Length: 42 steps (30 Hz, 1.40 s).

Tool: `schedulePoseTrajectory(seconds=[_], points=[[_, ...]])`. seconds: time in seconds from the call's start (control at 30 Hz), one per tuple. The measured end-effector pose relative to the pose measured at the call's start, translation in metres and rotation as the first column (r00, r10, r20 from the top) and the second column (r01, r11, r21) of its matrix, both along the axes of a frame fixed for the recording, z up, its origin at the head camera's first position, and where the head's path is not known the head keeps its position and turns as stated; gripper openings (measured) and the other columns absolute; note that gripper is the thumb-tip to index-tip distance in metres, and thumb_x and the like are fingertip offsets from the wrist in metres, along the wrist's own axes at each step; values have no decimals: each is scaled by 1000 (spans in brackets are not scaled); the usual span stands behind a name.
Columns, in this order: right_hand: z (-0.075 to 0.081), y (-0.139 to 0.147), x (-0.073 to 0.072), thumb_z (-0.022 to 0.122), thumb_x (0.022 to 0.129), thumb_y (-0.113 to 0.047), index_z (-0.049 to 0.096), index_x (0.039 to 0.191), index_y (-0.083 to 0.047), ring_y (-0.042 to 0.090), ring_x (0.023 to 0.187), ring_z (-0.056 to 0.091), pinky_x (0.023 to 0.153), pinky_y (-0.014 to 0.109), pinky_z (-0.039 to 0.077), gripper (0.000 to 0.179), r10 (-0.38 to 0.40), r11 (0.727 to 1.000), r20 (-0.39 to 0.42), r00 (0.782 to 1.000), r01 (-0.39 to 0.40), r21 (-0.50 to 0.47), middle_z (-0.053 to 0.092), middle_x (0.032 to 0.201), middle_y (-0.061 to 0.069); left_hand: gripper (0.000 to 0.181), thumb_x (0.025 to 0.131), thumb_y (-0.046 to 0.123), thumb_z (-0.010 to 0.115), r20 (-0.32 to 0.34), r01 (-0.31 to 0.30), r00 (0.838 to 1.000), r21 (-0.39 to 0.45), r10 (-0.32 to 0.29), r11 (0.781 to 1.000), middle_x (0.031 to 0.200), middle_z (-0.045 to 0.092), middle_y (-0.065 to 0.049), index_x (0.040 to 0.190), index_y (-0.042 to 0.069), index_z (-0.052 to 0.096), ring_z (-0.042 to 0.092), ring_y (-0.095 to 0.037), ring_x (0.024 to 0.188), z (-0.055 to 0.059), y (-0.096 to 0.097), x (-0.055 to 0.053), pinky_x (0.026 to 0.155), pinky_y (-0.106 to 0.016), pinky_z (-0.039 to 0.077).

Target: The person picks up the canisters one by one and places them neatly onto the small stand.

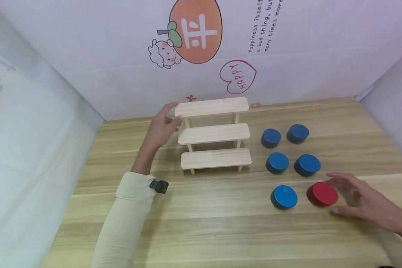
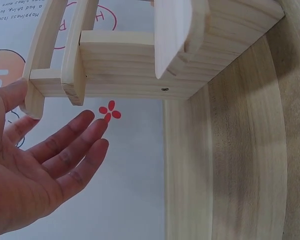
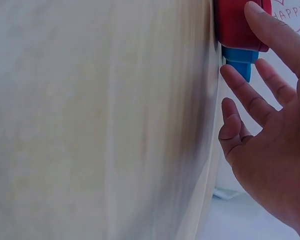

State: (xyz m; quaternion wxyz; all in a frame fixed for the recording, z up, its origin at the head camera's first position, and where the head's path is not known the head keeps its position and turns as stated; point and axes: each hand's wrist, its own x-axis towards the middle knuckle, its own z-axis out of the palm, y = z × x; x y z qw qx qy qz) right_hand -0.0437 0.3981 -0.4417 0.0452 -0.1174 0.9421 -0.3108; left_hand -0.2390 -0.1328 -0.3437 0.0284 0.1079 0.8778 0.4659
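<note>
At the back of the table stands a three-tier wooden display stand (image 1: 216, 134). My left hand (image 1: 160, 128) pinches the left end of its top step between thumb and index finger, while the other fingers stay loosely spread, as the left wrist view shows. On the right side, a squat round red tin (image 1: 323, 193) lies flat on the table. My right hand (image 1: 363, 199) is beside it, thumb and fingers spread apart along its right side. In the right wrist view the thumb tip overlaps the red tin (image 3: 237, 25); whether it touches, I cannot tell.
Several squat blue tins, such as the near blue tin (image 1: 284, 196) and the far blue tin (image 1: 298, 133), form two columns with the red one, right of the stand. A printed white cloth (image 1: 127, 85) hangs behind the wooden table (image 1: 201, 230).
</note>
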Motion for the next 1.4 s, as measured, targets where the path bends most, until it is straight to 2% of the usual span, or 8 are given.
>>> schedulePoseTrajectory(seconds=[0.13,0.3,0.4,0.53,0.77,0.97,1.13,1.4], points=[[2,-4,-4,90,74,-16,46,140,0,-17,101,42,70,32,43,81,9,1000,43,999,-10,9,61,125,20,56,103,37,56,-14,11,1000,0,-11,1000,112,68,-22,154,26,38,67,-39,98,0,1,-1,83,-52,49],[2,-7,-6,90,73,-14,48,139,-3,-13,100,45,68,30,42,78,14,1000,36,999,-14,-4,62,121,-9,56,103,38,57,-9,14,1000,9,-14,1000,112,69,-20,154,25,39,67,-37,97,0,2,-1,83,-52,49],[2,-9,-6,90,74,-13,50,137,-3,-11,99,45,67,27,41,76,9,1000,41,999,-9,-14,59,119,-12,56,102,38,57,-6,13,1000,11,-13,1000,112,69,-19,154,26,39,67,-37,98,0,1,0,83,-52,49],[2,-13,-5,89,75,-14,53,133,-3,-7,96,46,66,27,41,69,-13,1000,60,998,13,-7,61,116,5,56,103,38,57,-14,10,1000,13,-10,1000,112,68,-21,154,27,39,66,-38,99,1,1,0,83,-52,49],[3,-17,-3,89,75,-14,59,126,-6,-1,93,49,68,26,42,60,-26,999,44,999,27,-23,59,110,-14,56,102,37,57,-43,-1,999,11,1,1000,109,69,-21,154,25,41,66,-35,100,1,0,2,80,-48,49],[4,-21,-2,90,73,-14,58,125,-2,-2,91,51,72,21,46,63,-35,999,47,998,35,-18,61,113,3,55,101,34,61,-61,-26,998,24,27,999,108,71,-13,152,22,45,66,-26,97,2,0,3,82,-45,49],[7,-22,0,89,76,-15,56,127,0,-5,91,51,71,23,47,62,-54,998,75,996,55,-7,62,115,12,55,101,31,60,-78,-6,997,32,9,999,108,71,-18,152,20,44,66,-29,96,2,0,3,82,-45,48],[9,-25,-2,85,82,-18,52,128,3,-16,96,43,72,19,44,60,-100,995,63,993,101,-8,61,120,23,54,102,29,56,-95,27,995,-8,-27,1000,102,71,-13,153,19,42,65,-29,96,1,-2,0,82,-45,47]])
